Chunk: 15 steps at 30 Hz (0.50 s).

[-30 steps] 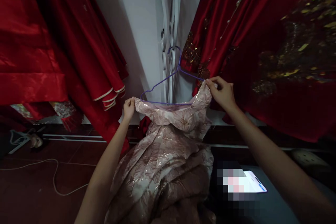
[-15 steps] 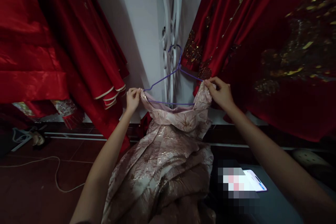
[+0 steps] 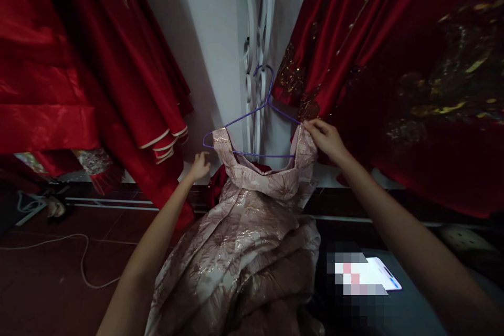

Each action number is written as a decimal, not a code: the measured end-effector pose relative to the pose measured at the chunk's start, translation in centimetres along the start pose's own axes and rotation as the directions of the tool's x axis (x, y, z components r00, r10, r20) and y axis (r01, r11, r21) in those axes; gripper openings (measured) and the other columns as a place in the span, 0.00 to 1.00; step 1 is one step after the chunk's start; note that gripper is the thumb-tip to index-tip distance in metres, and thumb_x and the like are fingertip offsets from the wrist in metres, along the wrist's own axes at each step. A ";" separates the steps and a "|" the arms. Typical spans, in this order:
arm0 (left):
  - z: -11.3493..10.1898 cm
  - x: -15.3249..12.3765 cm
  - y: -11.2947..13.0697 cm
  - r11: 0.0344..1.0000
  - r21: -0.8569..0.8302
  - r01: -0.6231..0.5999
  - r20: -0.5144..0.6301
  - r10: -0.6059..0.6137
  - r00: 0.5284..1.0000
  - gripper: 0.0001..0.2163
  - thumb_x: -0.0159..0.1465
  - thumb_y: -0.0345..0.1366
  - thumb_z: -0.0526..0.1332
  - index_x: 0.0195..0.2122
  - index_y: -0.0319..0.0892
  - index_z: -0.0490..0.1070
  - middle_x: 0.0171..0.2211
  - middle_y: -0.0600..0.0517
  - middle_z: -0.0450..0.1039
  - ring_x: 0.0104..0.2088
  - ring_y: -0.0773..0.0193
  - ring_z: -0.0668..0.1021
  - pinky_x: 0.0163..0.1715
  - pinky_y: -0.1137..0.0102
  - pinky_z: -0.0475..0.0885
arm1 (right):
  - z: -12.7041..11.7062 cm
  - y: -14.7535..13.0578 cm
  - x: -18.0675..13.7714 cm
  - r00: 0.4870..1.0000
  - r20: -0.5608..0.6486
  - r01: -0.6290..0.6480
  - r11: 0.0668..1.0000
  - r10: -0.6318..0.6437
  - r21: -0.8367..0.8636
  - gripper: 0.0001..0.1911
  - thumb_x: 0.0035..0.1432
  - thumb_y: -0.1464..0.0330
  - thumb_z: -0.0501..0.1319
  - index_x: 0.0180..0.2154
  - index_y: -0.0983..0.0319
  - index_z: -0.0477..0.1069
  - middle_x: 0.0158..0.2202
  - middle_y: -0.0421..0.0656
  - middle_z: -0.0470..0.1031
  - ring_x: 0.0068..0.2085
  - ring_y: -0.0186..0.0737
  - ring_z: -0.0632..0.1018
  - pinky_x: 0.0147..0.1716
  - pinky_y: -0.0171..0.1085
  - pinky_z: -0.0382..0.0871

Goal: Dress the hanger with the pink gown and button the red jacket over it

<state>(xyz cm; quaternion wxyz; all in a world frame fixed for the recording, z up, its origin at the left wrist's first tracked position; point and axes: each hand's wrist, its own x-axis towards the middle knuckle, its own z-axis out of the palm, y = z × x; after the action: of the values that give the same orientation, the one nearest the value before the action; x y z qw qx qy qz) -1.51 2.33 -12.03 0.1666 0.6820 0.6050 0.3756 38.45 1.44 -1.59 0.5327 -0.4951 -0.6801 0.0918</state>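
Well, red garments (image 3: 129, 63): hanging on both sides, edges framing a pale strip of wall (image 3: 197, 37).
Dress (image 3: 252, 231): midway, skirt spreading downward, left strap (image 3: 223, 146) looped on the hanger.
Hanger (image 3: 268, 156): purple, left tip poking past that strap; whether its hook catches, I can't tell.
Right hand (image 3: 326, 139): pinching the right strap (image 3: 306, 148) at its top edge.
Left hand (image 3: 201, 167): loosely open, just below the tip, some room around it.

Clothes shop, apparently, hanging red garments (image 3: 386, 52)
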 end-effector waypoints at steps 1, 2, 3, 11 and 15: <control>0.8 -0.9 -0.9 0.998 0.044 0.037 0.125 -0.042 0.991 0.26 0.46 0.36 0.65 0.48 0.39 0.65 0.46 0.43 0.67 0.49 0.52 0.70 0.49 0.60 0.65 | -0.1 -0.1 -0.1 1.000 -0.008 0.003 1.000 -0.003 -0.007 0.18 0.53 0.51 0.53 0.27 0.58 0.67 0.27 0.40 0.70 0.30 0.39 0.71 0.30 0.38 0.64; 1.5 -1.7 -1.5 0.997 0.056 0.062 0.219 -0.072 0.973 0.29 0.42 0.35 0.67 0.48 0.40 0.65 0.47 0.43 0.66 0.50 0.51 0.70 0.49 0.60 0.65 | -0.2 -0.2 -0.1 1.000 -0.019 0.003 1.000 -0.003 -0.014 0.18 0.53 0.51 0.53 0.27 0.58 0.67 0.27 0.40 0.70 0.30 0.39 0.71 0.30 0.38 0.64; 2.0 -2.4 -2.0 0.996 0.046 0.081 0.295 -0.091 0.951 0.29 0.41 0.35 0.68 0.47 0.41 0.67 0.47 0.44 0.67 0.49 0.50 0.70 0.49 0.61 0.66 | -0.3 -0.3 -0.2 1.000 -0.029 0.002 1.000 -0.002 -0.020 0.18 0.53 0.51 0.53 0.27 0.58 0.67 0.27 0.40 0.70 0.30 0.40 0.71 0.31 0.38 0.64; -4.5 -0.6 -0.2 0.977 -0.131 0.170 0.416 -0.101 0.904 0.17 0.49 0.46 0.61 0.37 0.41 0.72 0.30 0.52 0.75 0.29 0.64 0.74 0.30 0.70 0.70 | -0.5 -0.3 -0.1 0.998 -0.028 0.048 0.997 -0.050 -0.060 0.17 0.55 0.52 0.52 0.26 0.57 0.66 0.27 0.40 0.70 0.31 0.40 0.71 0.32 0.39 0.64; -8.9 3.7 4.7 0.973 -0.203 0.108 0.326 -0.037 0.945 0.13 0.51 0.44 0.61 0.33 0.40 0.73 0.27 0.50 0.74 0.28 0.63 0.74 0.29 0.70 0.69 | -0.6 -1.0 -0.6 0.997 -0.053 0.052 0.992 -0.059 -0.118 0.18 0.55 0.51 0.51 0.28 0.57 0.67 0.27 0.41 0.71 0.31 0.41 0.71 0.32 0.39 0.64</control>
<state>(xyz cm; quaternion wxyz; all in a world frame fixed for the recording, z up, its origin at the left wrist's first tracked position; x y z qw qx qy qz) -4.59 2.87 -1.76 0.3499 0.6885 0.5502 0.3177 38.35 0.25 -1.02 0.5243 -0.5085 -0.6826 0.0232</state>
